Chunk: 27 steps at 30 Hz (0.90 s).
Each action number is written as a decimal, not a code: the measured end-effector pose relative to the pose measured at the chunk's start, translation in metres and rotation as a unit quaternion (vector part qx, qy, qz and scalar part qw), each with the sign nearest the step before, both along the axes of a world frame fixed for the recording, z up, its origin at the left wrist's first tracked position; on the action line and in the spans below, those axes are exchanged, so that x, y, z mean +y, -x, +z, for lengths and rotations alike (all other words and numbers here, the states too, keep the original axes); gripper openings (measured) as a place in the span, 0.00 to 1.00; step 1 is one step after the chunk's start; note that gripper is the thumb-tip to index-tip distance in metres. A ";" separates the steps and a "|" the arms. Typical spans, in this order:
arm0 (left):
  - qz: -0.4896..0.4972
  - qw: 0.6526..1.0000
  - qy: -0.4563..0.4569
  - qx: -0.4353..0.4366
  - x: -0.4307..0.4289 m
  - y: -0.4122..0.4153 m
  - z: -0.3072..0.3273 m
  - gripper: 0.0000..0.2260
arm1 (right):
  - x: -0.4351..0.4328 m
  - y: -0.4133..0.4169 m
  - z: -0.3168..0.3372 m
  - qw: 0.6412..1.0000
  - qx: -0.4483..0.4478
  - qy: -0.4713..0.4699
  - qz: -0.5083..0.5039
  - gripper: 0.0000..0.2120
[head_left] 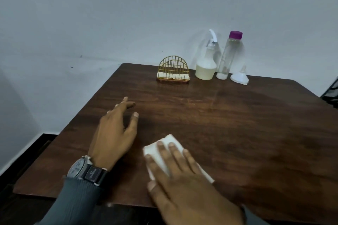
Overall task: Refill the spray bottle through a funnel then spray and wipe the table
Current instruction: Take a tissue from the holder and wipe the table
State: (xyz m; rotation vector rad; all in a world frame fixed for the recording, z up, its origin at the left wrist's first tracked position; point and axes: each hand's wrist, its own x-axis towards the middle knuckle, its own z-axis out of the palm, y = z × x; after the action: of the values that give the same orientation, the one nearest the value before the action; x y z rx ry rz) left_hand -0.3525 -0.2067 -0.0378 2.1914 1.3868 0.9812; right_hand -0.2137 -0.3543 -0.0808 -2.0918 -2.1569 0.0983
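Both hands are by the front edge of the table (237, 124): my right hand (184, 188) presses the tissue (159, 153) flat with straight fingers (174, 153) to wipe, my left hand (115, 133) is open beside it.

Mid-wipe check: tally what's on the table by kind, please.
Bottles: 2 (spray bottle, purple-capped bottle)
Funnel: 1
Wire napkin holder: 1
Tissue under right hand: 1
Total: 5
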 end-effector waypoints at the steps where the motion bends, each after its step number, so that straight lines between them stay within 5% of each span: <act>1: -0.008 1.000 -0.002 -0.003 0.005 -0.005 0.001 0.15 | 0.009 0.008 0.001 0.999 0.035 -0.004 0.034 0.28; 4: -0.020 1.000 -0.019 -0.004 0.020 -0.018 0.005 0.15 | 0.054 0.019 0.010 0.987 0.107 0.044 0.109 0.27; 7: -0.020 0.999 -0.039 0.004 0.040 -0.033 0.014 0.15 | 0.121 0.011 0.010 0.989 0.032 0.084 0.119 0.29; 15: -0.011 0.999 -0.042 0.023 0.067 -0.064 0.027 0.15 | 0.236 -0.092 0.021 0.991 0.006 0.130 -0.012 0.29; 27: -0.042 0.998 -0.023 0.046 0.039 -0.098 0.017 0.16 | 0.153 -0.301 0.020 0.958 0.046 0.101 -0.265 0.28</act>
State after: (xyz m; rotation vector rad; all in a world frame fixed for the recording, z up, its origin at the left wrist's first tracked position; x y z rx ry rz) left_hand -0.2549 -0.1681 -0.0206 2.3359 1.3108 0.9018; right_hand 0.0870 -0.2011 -0.0611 -2.6401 -1.5220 0.3619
